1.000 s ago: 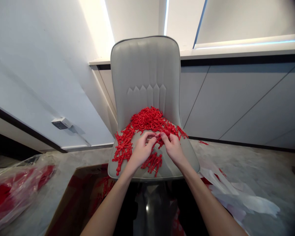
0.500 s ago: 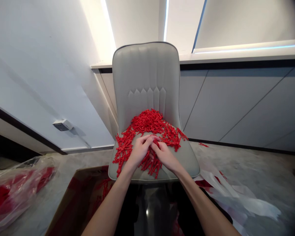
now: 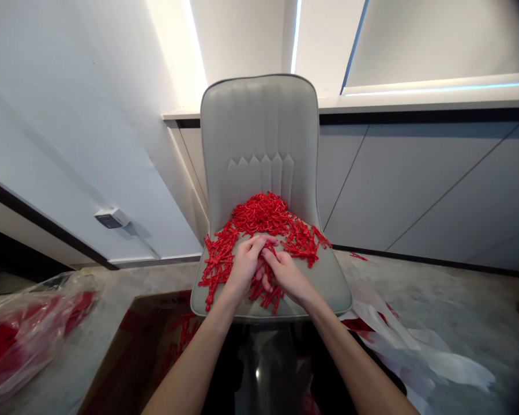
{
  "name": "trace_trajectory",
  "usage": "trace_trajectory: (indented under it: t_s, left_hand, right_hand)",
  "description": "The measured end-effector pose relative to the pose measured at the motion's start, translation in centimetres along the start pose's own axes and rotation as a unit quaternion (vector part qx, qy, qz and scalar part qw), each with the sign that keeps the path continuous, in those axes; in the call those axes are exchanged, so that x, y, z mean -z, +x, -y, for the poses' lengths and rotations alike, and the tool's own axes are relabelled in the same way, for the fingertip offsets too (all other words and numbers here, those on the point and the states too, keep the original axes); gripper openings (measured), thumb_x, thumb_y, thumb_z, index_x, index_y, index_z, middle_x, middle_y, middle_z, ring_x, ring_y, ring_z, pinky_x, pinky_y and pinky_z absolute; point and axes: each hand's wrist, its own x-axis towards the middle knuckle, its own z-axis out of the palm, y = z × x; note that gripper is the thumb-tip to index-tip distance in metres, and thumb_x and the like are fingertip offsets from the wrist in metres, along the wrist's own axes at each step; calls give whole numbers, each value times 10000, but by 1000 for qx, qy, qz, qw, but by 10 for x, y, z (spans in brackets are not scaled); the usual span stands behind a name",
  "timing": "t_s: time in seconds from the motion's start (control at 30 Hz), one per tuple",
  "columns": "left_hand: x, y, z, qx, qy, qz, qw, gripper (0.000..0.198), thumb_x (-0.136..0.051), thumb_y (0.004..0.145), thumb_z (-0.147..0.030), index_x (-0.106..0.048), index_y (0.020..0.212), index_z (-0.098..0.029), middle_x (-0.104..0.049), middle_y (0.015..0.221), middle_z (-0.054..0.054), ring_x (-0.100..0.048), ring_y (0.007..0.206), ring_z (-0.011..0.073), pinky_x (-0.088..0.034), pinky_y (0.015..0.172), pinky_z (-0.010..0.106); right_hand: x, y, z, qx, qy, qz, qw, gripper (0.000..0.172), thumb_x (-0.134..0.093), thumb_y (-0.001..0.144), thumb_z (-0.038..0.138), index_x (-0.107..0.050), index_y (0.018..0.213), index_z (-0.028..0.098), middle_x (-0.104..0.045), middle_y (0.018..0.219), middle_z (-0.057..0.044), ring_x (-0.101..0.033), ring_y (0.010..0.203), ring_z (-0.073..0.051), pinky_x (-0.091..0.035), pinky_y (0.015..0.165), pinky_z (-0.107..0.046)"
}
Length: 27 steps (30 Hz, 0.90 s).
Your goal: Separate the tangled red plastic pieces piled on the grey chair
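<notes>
A heap of small red plastic parts (image 3: 259, 216) lies on the seat of a grey padded chair (image 3: 259, 138). My left hand (image 3: 243, 266) and my right hand (image 3: 285, 274) meet over the front of the heap, fingers curled and pinched together around a red part between them. A small bundle of red parts (image 3: 266, 294) sits just under both hands near the seat's front edge.
A cardboard box (image 3: 130, 346) with red parts inside stands below the seat on the left. At the far left lies a clear plastic bag of red pieces (image 3: 21, 334). White plastic sheets (image 3: 419, 351) lie at the right. One stray red part (image 3: 358, 256) rests on the floor.
Both hands have drawn back from the heap toward the seat's front and closed together, the right moving left to meet the left. The view has tilted slightly.
</notes>
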Motion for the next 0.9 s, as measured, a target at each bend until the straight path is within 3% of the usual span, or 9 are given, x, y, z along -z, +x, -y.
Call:
trace_trajectory:
  t_s: [0.17, 0.3, 0.43, 0.6, 0.77, 0.9]
  left_hand:
    - [-1, 0, -3, -23, -16, -35, 999, 385, -613, 860, -447, -700, 1031, -114, -487, 506, -67, -372, 308, 50, -319, 291, 170]
    - [-4, 3, -1, -23, -36, -42, 998, 435, -620, 860, -498, -671, 1068, -120, -491, 519, -73, -396, 308, 63, -362, 310, 192]
    - [-7, 8, 7, -5, -59, -12, 998, 544, -661, 815, -593, -643, 1089, -123, -421, 478, -101, -419, 320, 74, -385, 334, 189]
    - [-8, 7, 10, 54, -20, 26, 998, 659, -639, 792, -676, -672, 1116, -102, -347, 408, -118, -320, 263, 66, -306, 290, 185]
    - [-6, 8, 11, 49, -6, 92, 995, 645, -661, 790, -635, -689, 1145, -97, -657, 630, 21, -456, 359, 65, -280, 299, 169]
    - [-7, 7, 11, 37, 3, 70, 997, 649, -651, 791, -639, -695, 1126, -86, -735, 805, 101, -596, 489, 117, -286, 313, 173]
  right_hand:
    - [-3, 2, -1, 39, -9, -1, 999, 557, -579, 828, 701, -571, 665, 168, -477, 394, 55, -368, 322, -63, -296, 362, -196]
    - [-2, 4, 0, 78, -22, -35, 996, 565, -571, 838, 699, -553, 633, 173, -499, 423, 39, -400, 339, -67, -301, 369, -199]
    - [-1, 7, 0, 102, -17, -108, 989, 572, -541, 845, 723, -547, 642, 188, -520, 433, 26, -445, 333, -93, -348, 348, -212]
    - [0, 8, -3, 105, -8, -96, 990, 593, -494, 863, 740, -495, 588, 215, -495, 395, 22, -445, 315, -111, -403, 353, -232]
    - [-1, 11, -6, 106, -36, -108, 988, 535, -550, 866, 674, -485, 592, 220, -461, 377, 39, -425, 305, -111, -362, 338, -227]
    - [-6, 13, -6, 105, -58, -136, 983, 486, -532, 887, 620, -482, 606, 227, -448, 386, 43, -425, 321, -123, -317, 334, -239]
